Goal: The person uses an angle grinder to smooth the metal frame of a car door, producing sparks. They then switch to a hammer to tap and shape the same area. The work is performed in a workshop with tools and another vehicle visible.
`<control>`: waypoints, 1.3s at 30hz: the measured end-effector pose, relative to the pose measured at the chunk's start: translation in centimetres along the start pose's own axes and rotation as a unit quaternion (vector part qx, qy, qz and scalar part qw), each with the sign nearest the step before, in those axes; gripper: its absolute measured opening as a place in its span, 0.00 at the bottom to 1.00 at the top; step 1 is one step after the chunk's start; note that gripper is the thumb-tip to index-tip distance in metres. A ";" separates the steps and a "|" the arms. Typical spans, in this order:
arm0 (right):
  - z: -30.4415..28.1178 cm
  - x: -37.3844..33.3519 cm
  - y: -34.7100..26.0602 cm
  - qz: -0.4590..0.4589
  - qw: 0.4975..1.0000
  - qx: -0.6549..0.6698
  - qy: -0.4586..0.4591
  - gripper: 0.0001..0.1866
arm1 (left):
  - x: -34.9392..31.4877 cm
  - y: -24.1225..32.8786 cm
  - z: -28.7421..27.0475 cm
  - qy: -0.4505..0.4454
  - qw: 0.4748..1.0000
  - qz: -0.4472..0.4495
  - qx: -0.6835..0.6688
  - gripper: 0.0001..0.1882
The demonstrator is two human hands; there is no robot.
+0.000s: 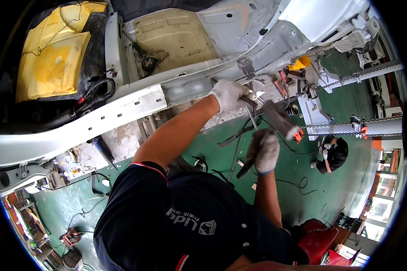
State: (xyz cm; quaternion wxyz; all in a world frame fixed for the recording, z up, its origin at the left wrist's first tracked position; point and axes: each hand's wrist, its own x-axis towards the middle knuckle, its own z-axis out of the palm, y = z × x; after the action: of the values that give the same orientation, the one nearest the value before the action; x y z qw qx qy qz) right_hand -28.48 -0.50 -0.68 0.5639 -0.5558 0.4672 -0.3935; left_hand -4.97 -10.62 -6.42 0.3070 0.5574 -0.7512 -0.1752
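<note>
My left hand [229, 95], in a whitish work glove, is closed around a dark metal bar [248, 100], like a chisel. A pointed end of it shows beyond the glove, at the edge of the grey car sill [190, 88]. Lower and to the right, my gloved right hand [267, 156] grips a hammer. Its blocky hammer head [279, 119] is smeared by motion and hangs apart from the bar, just right of it. The sill's outer face carries a pale perforated metal strip [135, 101] farther left.
Yellow foam [54, 63] sits inside the car body at left; a round black object [149, 64] lies on its floor pan. Right of the sill are hand tools [282, 86], a yellow cup-shaped thing [299, 63] and chains [339, 126]. Another person [334, 153] is low down at right.
</note>
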 end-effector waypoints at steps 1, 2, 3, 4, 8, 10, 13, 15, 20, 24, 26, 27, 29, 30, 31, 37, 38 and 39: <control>0.3 0.3 0.5 0.050 0.999 0.004 -0.011 0.38 | 0.0 0.0 -0.1 0.023 1.000 0.001 -0.013 0.14; 0.1 0.2 0.5 0.053 0.998 0.037 0.000 0.37 | -0.1 0.1 -0.1 0.046 0.999 0.003 -0.026 0.12; -0.3 0.4 0.4 0.053 0.996 0.069 0.005 0.35 | 0.0 -0.1 -0.4 0.073 0.997 0.003 -0.035 0.11; -0.9 0.1 0.2 0.058 0.993 0.101 0.016 0.33 | 0.0 -0.2 -0.2 0.060 0.998 0.005 -0.026 0.12; -5.9 0.5 -7.0 -0.118 0.984 0.135 0.025 0.39 | -0.1 -0.7 0.3 0.039 0.999 -0.007 -0.019 0.15; -8.8 0.0 -12.1 -0.279 0.934 0.222 -0.005 0.38 | -0.2 -0.8 -0.4 0.052 0.998 -0.015 -0.022 0.14; -8.5 -1.3 -15.9 -0.419 0.841 0.324 -0.108 0.30 | -0.2 0.0 -0.8 0.043 0.999 -0.017 -0.019 0.12; -4.7 -0.2 -7.4 -0.411 0.894 0.180 -0.004 0.29 | 0.1 0.4 -0.6 0.006 1.000 -0.022 -0.009 0.12; -2.5 -2.6 2.7 0.074 0.997 0.023 0.029 0.33 | 2.2 0.8 -2.9 0.063 0.996 0.024 -0.054 0.14; -4.8 -3.4 0.2 0.082 0.990 0.091 0.066 0.37 | 1.1 1.4 -0.8 0.032 0.998 0.061 0.002 0.12; -5.5 -3.6 0.4 0.093 0.985 0.115 0.086 0.36 | 0.3 1.2 0.5 0.051 0.997 0.055 0.015 0.19; -5.4 -3.8 0.5 0.095 0.983 0.122 0.100 0.36 | 0.1 1.2 0.2 0.052 0.997 0.046 0.021 0.21; -5.3 -4.2 0.7 0.099 0.978 0.136 0.126 0.35 | -0.3 0.7 0.4 0.070 0.997 0.042 0.012 0.27; -5.3 -4.3 1.2 0.104 0.977 0.137 0.129 0.35 | -0.2 0.9 0.0 0.027 0.999 0.016 0.028 0.22; -5.5 -4.3 1.7 0.109 0.976 0.139 0.132 0.34 | 0.0 1.3 -0.6 -0.017 0.999 -0.010 0.044 0.19; -5.1 -4.1 1.8 0.110 0.981 0.127 0.101 0.34 | 0.0 1.0 -1.2 -0.059 0.997 -0.020 0.054 0.18; -5.1 -4.0 1.5 0.106 0.982 0.127 0.092 0.34 | 0.2 1.0 -1.2 -0.068 0.996 -0.019 0.056 0.18; -4.9 -3.7 1.1 0.103 0.983 0.127 0.087 0.34 | 0.3 0.9 -1.3 -0.067 0.996 -0.018 0.058 0.18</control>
State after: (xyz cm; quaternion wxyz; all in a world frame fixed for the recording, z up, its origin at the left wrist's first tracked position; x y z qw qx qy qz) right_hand -34.22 1.92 -1.22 0.6248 -0.3924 0.5155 -0.4359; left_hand -4.85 -10.49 -4.78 0.2193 0.5751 -0.7688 -0.1738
